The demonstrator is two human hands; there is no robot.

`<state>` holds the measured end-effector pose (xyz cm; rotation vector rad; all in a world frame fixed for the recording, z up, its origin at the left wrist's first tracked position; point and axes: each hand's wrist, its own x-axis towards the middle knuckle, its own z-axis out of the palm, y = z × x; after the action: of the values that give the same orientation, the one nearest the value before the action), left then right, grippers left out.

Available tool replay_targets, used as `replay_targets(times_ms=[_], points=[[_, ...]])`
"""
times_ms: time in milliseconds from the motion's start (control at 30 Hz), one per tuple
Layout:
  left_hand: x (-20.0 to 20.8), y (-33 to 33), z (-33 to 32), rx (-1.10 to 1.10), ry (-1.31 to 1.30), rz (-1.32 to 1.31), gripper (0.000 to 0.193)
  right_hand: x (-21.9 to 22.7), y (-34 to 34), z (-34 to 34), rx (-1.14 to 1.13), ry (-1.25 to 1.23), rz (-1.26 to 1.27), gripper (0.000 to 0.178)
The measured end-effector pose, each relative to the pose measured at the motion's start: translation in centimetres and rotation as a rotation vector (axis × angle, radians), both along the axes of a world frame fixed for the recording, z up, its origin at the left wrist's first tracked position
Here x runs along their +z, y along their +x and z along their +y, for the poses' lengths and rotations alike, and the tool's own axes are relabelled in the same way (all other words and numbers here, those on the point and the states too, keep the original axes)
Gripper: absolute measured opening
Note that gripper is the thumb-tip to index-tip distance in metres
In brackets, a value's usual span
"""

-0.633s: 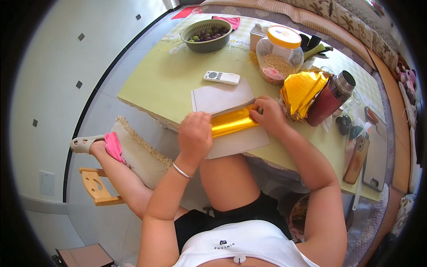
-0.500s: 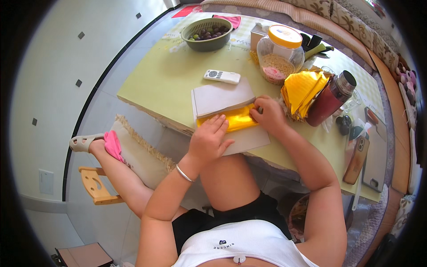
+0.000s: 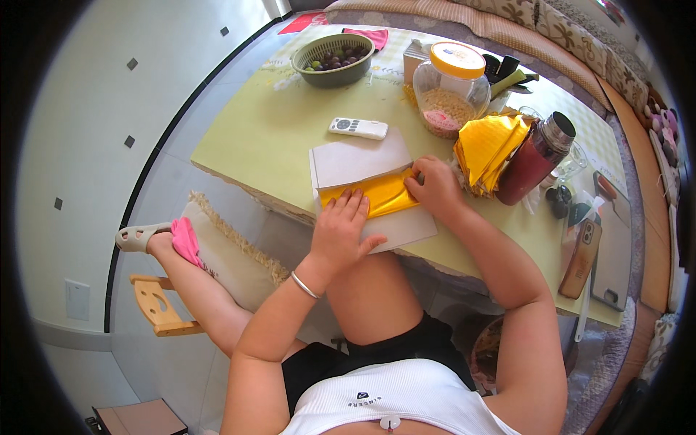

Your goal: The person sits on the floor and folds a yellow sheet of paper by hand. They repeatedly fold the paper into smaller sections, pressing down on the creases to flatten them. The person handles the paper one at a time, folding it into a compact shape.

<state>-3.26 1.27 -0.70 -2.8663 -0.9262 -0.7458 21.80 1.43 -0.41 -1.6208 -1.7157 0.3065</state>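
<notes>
A strip of shiny gold paper (image 3: 388, 194) lies across an open white booklet (image 3: 359, 159) at the table's near edge. My left hand (image 3: 341, 230) rests flat on the paper's left part, fingers stretched out and thumb apart. At the right end of the strip, my right hand (image 3: 437, 185) has its fingers curled and pinched on the gold paper; its fingertips are partly hidden. Beside my right hand stands a bundle of folded gold paper (image 3: 491, 148).
A white remote control (image 3: 358, 128) lies behind the booklet. Farther back are a basket of round fruit (image 3: 335, 72) and a plastic jar (image 3: 451, 94) with an orange lid. To the right are a dark red thermos (image 3: 533, 163) and a phone (image 3: 580, 259).
Both hands keep almost the same places. My left fingers lie slightly more spread on the gold paper, and a crease shows near my right fingers. The whole view has shifted slightly.
</notes>
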Motion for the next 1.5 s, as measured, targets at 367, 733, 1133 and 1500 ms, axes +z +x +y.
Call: replay_targets(times_ms=[367,733,1133,1500], points=[[0.0,-0.2,-1.2,0.029,-0.055,0.168,0.102,0.2,-4.2,-4.1,0.520,-0.003,-0.590,0.087],[-1.1,-6.1,-0.7,0.250,-0.109,0.382,0.112,1.5,-1.7,-5.1,0.447,-0.303,-0.587,0.108],[0.2,-2.2,-3.4,0.141,-0.135,0.246,0.099,1.8,-2.0,-5.3,0.438,-0.283,-0.608,0.107],[1.6,-5.2,1.1,0.218,-0.204,0.213,0.078,2.7,-1.8,-4.5,0.513,-0.262,-0.620,0.053]])
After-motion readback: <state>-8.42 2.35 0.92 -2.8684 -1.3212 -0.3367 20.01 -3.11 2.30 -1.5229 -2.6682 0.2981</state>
